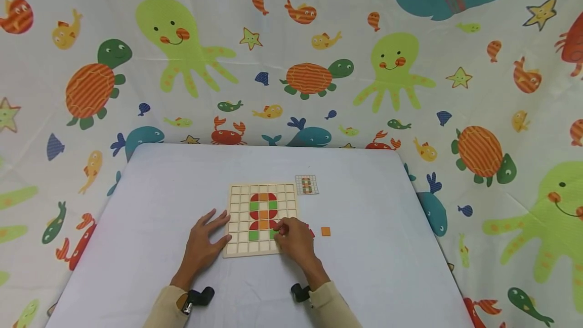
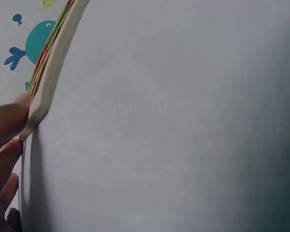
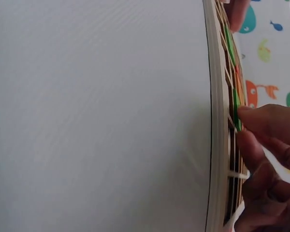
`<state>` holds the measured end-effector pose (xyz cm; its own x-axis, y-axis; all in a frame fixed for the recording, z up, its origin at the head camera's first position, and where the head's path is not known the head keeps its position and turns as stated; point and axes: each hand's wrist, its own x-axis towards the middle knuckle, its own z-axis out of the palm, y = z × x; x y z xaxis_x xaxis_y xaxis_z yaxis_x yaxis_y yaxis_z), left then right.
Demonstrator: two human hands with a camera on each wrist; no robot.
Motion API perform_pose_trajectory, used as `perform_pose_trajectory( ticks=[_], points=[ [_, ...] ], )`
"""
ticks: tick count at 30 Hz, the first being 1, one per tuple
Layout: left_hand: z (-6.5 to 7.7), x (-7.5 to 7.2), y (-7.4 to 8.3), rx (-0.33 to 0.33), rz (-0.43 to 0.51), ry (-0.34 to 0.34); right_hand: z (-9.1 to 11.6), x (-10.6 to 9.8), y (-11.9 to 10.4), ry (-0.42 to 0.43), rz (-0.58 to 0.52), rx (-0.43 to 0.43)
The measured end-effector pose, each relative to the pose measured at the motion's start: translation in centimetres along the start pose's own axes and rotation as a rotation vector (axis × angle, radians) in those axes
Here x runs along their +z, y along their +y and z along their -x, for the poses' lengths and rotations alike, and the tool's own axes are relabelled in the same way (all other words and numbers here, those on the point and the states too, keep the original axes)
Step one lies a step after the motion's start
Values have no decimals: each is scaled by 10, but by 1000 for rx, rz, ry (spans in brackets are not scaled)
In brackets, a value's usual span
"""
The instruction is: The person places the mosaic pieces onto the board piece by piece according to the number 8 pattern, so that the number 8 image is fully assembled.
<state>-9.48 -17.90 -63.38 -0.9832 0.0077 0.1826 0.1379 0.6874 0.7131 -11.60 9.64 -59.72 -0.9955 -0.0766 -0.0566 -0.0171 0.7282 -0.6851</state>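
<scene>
A wooden grid board point(image 1: 239, 248) lies on the table with red, orange and green tiles set in its middle columns. My left hand point(image 1: 201, 242) rests at the board's left side, fingers spread and thumb near the lower left corner. In the left wrist view the left thumb point(image 2: 9, 121) and fingers touch the board's edge. Over the lower right part of the pattern, my right hand point(image 1: 295, 241) pinches a green tile point(image 1: 273, 234) at its cell. The right wrist view shows fingertips point(image 3: 246, 113) on this green tile point(image 3: 236, 102), low in the grid.
A small pattern card point(image 1: 307, 185) with a matching coloured design lies beyond the board's upper right corner. To the right of the board sits a loose orange tile point(image 1: 325, 231), and red tiles point(image 1: 311, 232) show partly behind the right hand. A sea-animal cloth point(image 1: 273, 29) hangs behind the table.
</scene>
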Motion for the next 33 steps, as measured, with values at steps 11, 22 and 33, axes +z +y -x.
perform_pose_trajectory(
  ticks=[11,22,33],
  points=[
    [-1,-1,0,19,-10,18,-1,-34,29,100,-105,29],
    [0,1,-2,-8,-10,-4,1,-53,52,106,-31,115],
    [0,2,-3,-15,-10,-4,-1,-47,50,81,32,138]
  ],
)
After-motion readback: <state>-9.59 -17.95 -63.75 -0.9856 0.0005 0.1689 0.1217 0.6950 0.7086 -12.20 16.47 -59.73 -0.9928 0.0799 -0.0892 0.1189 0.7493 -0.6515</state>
